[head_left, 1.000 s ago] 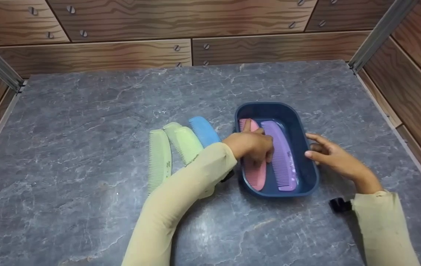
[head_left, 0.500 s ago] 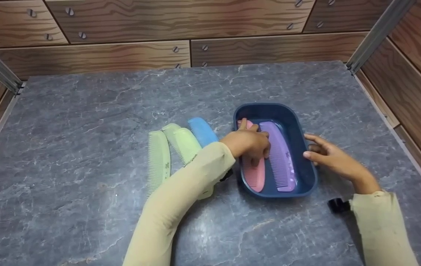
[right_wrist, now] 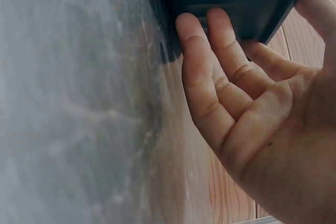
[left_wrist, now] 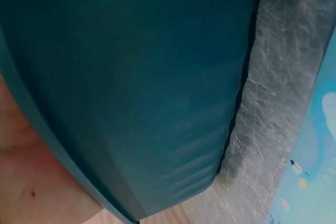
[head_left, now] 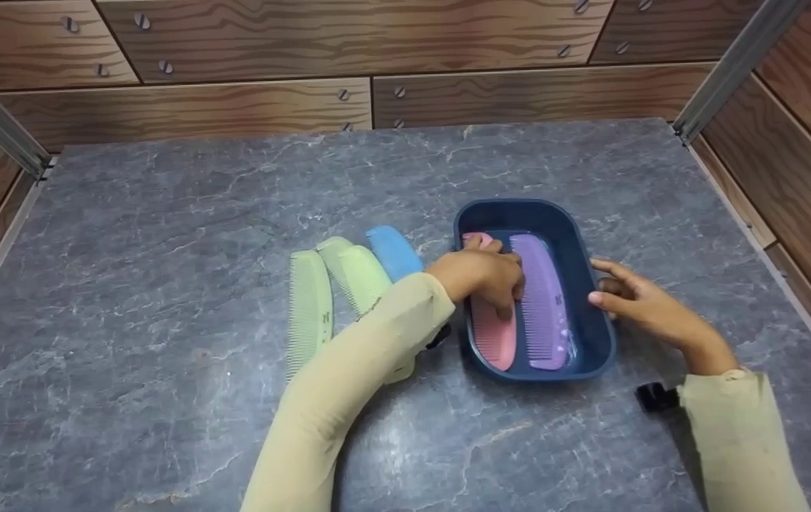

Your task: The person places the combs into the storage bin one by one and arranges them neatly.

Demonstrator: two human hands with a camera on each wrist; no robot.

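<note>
A dark blue plastic bin (head_left: pixel 601 355) holds a pink comb (head_left: pixel 494 341) on its left and a purple comb (head_left: pixel 544 306) on its right. My left hand (head_left: pixel 480 277) reaches over the bin's left side, and its bent fingers and thumb grip the pink comb, hiding the comb's middle. At the bin's right side, my right hand (head_left: pixel 637 302) rests its fingertips against the outer wall. In the right wrist view, relaxed fingers (right_wrist: pixel 226 35) touch the bin from outside. Only the bin's wall (left_wrist: pixel 131 103) and part of the palm show in the left wrist view.
Left of the bin lie a blue comb (head_left: pixel 395 252), a pale green comb (head_left: pixel 311 306) and overlapping yellow-green combs (head_left: pixel 366 277), partly under the left sleeve (head_left: pixel 348 377). They rest on a grey marbled tabletop (head_left: pixel 163 299). Wood-patterned panels (head_left: pixel 235 107) surround it.
The purple comb has turned slightly, its far end shifting right. My left fingers have moved a little on the pink comb. My right hand stays at the bin's side.
</note>
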